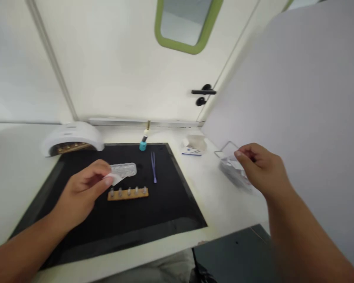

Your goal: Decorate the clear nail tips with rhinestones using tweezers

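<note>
Fingers (98,189) of the left hand (78,194) pinch a small white slip (116,179) between thumb and forefinger, above the black mat (162,210) and beside the clear plastic case (125,169); whether slip and case touch, I cannot tell. A light pinch seems best, since something so thin probably creases easily, with clearance over the wooden strip (118,196), whose five clear nail tips (129,191) look easy to knock. Over the clear container (233,173) on the white tabletop (208,196), the right hand (261,169) holds thumb and forefinger close together near the upper edge; whether they grasp anything is unclear. A gentle touch there should avoid tugging the container. The left forearm reaches in from the lower left, the right one from the lower right, its hand angled inward. Purple tweezers (153,168) lie on the mat between the hands.
</note>
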Motion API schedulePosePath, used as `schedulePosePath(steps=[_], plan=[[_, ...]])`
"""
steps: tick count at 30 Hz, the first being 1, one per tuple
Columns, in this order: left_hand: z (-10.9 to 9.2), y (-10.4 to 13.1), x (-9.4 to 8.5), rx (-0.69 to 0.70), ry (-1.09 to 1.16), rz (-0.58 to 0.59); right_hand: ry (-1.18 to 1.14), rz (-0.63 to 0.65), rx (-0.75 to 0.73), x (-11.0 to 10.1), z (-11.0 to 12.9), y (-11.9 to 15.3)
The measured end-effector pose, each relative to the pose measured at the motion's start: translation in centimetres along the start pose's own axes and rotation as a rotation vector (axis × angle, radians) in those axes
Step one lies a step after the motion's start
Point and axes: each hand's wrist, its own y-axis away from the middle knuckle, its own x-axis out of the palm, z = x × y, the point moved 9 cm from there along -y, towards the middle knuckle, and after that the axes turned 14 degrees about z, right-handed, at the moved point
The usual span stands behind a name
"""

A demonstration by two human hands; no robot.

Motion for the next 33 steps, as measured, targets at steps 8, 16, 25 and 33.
schedulePosePath(steps=[8,16,25,33], plan=[[4.4,-0.8,-1.1,-0.063,0.175,-0.027,-0.205,0.363,-0.732,11.5,16.0,5.0],[5.8,-1.9,-0.1,-0.035,0.237,0.1,-0.434,0.224,-0.784,12.4,17.3,6.2],[3.4,-1.4,2.3,0.048,0.265,0.216,-0.581,0.555,-0.825,14.2,24.7,5.1],[4.6,-2.2,-0.1,-0.093,-0.026,0.117,-0.723,0.647,-0.769,14.1,25.1,3.9]])
